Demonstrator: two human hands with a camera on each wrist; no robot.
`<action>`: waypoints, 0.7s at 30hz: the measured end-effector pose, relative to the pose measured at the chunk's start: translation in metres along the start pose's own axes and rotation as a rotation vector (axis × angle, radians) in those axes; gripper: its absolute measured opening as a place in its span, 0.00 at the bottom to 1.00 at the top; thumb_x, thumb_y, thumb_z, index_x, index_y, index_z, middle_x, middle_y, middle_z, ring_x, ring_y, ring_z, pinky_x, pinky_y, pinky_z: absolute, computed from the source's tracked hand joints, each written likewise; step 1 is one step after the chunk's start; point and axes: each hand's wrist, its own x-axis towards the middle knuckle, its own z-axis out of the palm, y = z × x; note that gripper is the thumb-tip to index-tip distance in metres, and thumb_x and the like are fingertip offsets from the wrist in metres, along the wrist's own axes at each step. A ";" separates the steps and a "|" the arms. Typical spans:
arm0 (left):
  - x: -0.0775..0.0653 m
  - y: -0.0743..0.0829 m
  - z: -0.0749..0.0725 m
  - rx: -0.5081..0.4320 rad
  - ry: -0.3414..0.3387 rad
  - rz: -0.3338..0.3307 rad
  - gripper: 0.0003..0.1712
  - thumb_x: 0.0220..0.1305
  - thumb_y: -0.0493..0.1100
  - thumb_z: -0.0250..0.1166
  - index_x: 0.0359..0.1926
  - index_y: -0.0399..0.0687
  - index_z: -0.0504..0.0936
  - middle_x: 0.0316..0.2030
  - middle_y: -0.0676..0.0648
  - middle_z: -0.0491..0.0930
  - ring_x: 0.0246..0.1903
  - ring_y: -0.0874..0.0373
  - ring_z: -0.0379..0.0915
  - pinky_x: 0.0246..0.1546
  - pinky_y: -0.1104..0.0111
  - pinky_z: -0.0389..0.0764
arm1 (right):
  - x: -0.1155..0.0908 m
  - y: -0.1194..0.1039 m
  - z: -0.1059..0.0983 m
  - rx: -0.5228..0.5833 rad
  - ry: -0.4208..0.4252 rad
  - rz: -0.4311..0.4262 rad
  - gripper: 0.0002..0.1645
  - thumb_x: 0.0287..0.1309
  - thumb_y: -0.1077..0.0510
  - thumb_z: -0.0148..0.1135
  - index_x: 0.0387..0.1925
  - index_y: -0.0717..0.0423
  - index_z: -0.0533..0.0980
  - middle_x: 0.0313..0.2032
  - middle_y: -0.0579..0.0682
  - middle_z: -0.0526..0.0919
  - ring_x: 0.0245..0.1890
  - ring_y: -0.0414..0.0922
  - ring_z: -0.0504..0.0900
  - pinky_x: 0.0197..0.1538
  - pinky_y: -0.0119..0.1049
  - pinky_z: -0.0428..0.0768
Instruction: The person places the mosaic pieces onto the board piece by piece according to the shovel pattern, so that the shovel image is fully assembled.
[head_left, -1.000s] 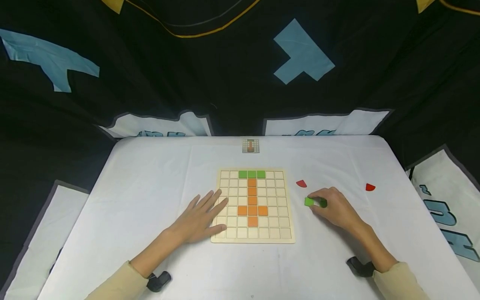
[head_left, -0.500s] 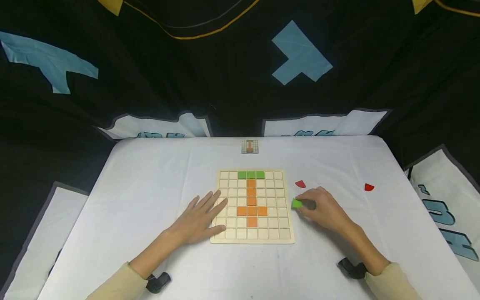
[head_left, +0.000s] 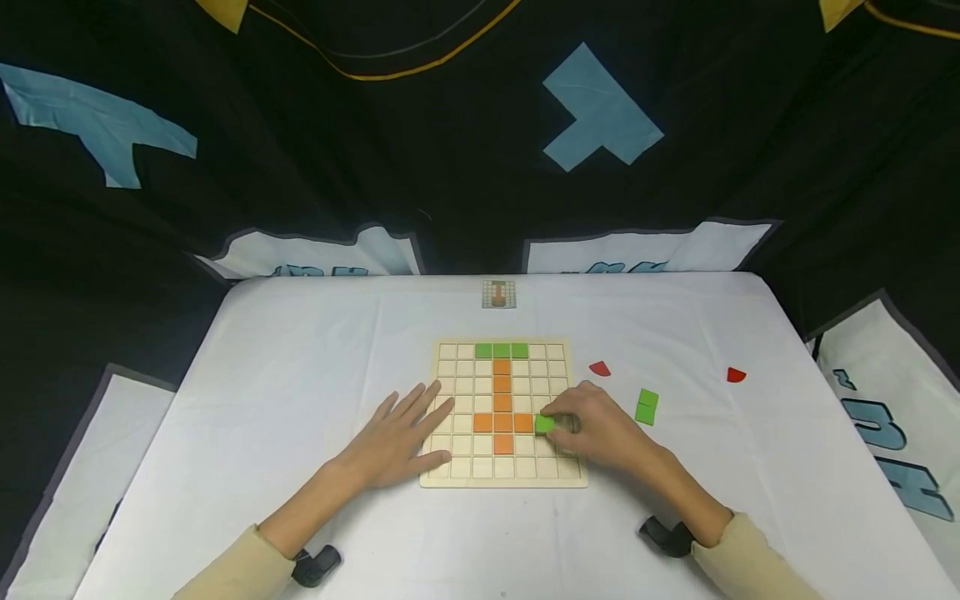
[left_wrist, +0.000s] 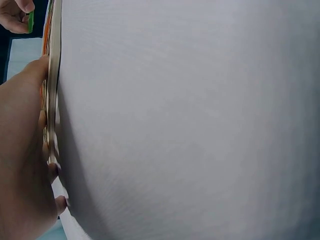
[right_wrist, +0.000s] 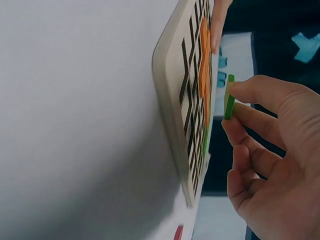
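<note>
A wooden grid board [head_left: 472, 471] lies on the white table, with three green square tiles [head_left: 501, 351] in its top row and several orange square tiles [head_left: 502, 402] below them. My left hand [head_left: 397, 442] rests with spread fingers on the board's left edge; in the left wrist view its thumb lies along the rim. Above the board's right side, my right hand [head_left: 592, 427] pinches a green square tile [right_wrist: 229, 97] between thumb and fingertips. The right wrist view shows that tile held edge-on, apart from the board. Right of this hand lie two green tiles [head_left: 647, 407], side by side.
One red quarter-round tile [head_left: 600, 368] lies just right of the board, another red tile [head_left: 736, 376] farther right. A small picture card [head_left: 498, 294] showing a grid pattern sits at the table's far edge. Dark cloth hangs behind the table.
My right hand has moved left with the green tile, from the table beside the board to above its right side. Two green tiles have come into view. My left hand has stayed put.
</note>
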 end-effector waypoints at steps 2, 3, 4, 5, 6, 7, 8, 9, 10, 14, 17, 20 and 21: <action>0.000 0.000 0.000 -0.001 0.000 0.001 0.45 0.71 0.70 0.49 0.79 0.51 0.55 0.78 0.42 0.43 0.76 0.43 0.38 0.72 0.43 0.42 | 0.002 -0.003 0.003 0.003 -0.016 -0.003 0.15 0.49 0.61 0.72 0.42 0.55 0.87 0.39 0.42 0.86 0.39 0.43 0.75 0.42 0.36 0.76; 0.000 0.000 0.000 -0.002 0.001 0.002 0.45 0.71 0.70 0.49 0.79 0.51 0.55 0.78 0.42 0.43 0.76 0.43 0.38 0.72 0.43 0.42 | 0.003 -0.004 0.005 0.001 -0.023 -0.005 0.15 0.49 0.61 0.71 0.42 0.55 0.87 0.39 0.42 0.87 0.40 0.43 0.75 0.43 0.36 0.77; 0.000 0.000 0.000 -0.002 0.000 0.002 0.45 0.71 0.70 0.49 0.79 0.51 0.55 0.78 0.42 0.43 0.76 0.43 0.38 0.72 0.43 0.42 | 0.004 -0.006 0.006 -0.001 -0.029 -0.007 0.15 0.49 0.61 0.72 0.41 0.55 0.87 0.38 0.42 0.87 0.40 0.43 0.76 0.44 0.37 0.76; 0.000 0.000 0.000 -0.003 0.000 0.002 0.45 0.71 0.70 0.49 0.79 0.51 0.55 0.78 0.42 0.43 0.76 0.43 0.38 0.72 0.43 0.42 | 0.005 -0.007 0.008 -0.005 -0.035 -0.005 0.14 0.48 0.61 0.72 0.41 0.55 0.87 0.38 0.42 0.87 0.40 0.43 0.76 0.44 0.37 0.76; 0.000 0.000 0.000 -0.002 0.001 0.003 0.45 0.71 0.70 0.49 0.79 0.51 0.55 0.78 0.42 0.43 0.76 0.43 0.38 0.72 0.43 0.42 | 0.006 -0.008 0.009 -0.008 -0.039 -0.005 0.14 0.48 0.61 0.72 0.41 0.55 0.87 0.38 0.42 0.87 0.40 0.43 0.76 0.45 0.38 0.76; 0.000 0.000 0.000 -0.001 0.000 0.003 0.45 0.71 0.70 0.49 0.79 0.51 0.55 0.78 0.42 0.43 0.76 0.43 0.38 0.72 0.43 0.42 | 0.006 -0.009 0.011 -0.013 -0.043 -0.006 0.14 0.48 0.61 0.72 0.40 0.55 0.87 0.38 0.42 0.87 0.40 0.43 0.76 0.45 0.38 0.76; 0.000 0.000 0.000 -0.001 0.000 0.003 0.45 0.71 0.70 0.49 0.79 0.51 0.55 0.78 0.42 0.43 0.76 0.43 0.38 0.72 0.43 0.42 | 0.007 -0.010 0.012 -0.019 -0.047 -0.005 0.14 0.48 0.60 0.73 0.40 0.55 0.87 0.37 0.42 0.87 0.40 0.43 0.76 0.45 0.38 0.76; 0.000 0.000 0.000 0.001 -0.001 0.003 0.45 0.71 0.70 0.49 0.79 0.51 0.55 0.78 0.42 0.43 0.76 0.43 0.38 0.72 0.43 0.42 | 0.007 -0.011 0.013 -0.026 -0.052 -0.006 0.14 0.48 0.60 0.73 0.40 0.55 0.87 0.37 0.42 0.87 0.40 0.43 0.76 0.45 0.39 0.76; 0.000 0.000 0.000 0.004 -0.002 0.003 0.45 0.71 0.70 0.49 0.79 0.51 0.55 0.78 0.42 0.43 0.76 0.43 0.38 0.72 0.43 0.42 | 0.007 -0.011 0.015 -0.031 -0.056 -0.007 0.13 0.48 0.61 0.73 0.40 0.55 0.87 0.37 0.42 0.87 0.39 0.43 0.76 0.45 0.38 0.76; 0.000 -0.001 0.001 0.007 -0.006 0.000 0.45 0.71 0.70 0.49 0.79 0.51 0.54 0.78 0.42 0.42 0.76 0.43 0.37 0.72 0.43 0.42 | 0.008 -0.012 0.019 -0.053 -0.066 -0.016 0.12 0.47 0.60 0.74 0.38 0.55 0.87 0.35 0.41 0.87 0.36 0.41 0.75 0.45 0.38 0.75; 0.000 -0.002 0.001 0.006 -0.009 -0.001 0.46 0.71 0.70 0.48 0.79 0.51 0.54 0.78 0.42 0.42 0.76 0.43 0.37 0.72 0.43 0.42 | 0.009 -0.012 0.021 -0.060 -0.066 -0.017 0.12 0.47 0.60 0.74 0.37 0.54 0.88 0.35 0.41 0.87 0.36 0.40 0.74 0.45 0.39 0.74; 0.000 -0.002 0.002 0.002 -0.007 0.000 0.46 0.71 0.71 0.48 0.79 0.51 0.54 0.78 0.42 0.42 0.76 0.43 0.37 0.72 0.43 0.42 | 0.009 -0.013 0.022 -0.066 -0.072 -0.013 0.11 0.47 0.60 0.74 0.37 0.53 0.88 0.35 0.41 0.87 0.36 0.40 0.74 0.45 0.39 0.74; 0.000 -0.002 0.002 0.001 -0.006 0.000 0.46 0.71 0.71 0.48 0.79 0.51 0.55 0.78 0.42 0.42 0.76 0.43 0.37 0.72 0.43 0.42 | 0.009 -0.013 0.022 -0.067 -0.076 -0.010 0.11 0.48 0.60 0.74 0.37 0.53 0.88 0.35 0.41 0.87 0.36 0.40 0.74 0.45 0.39 0.74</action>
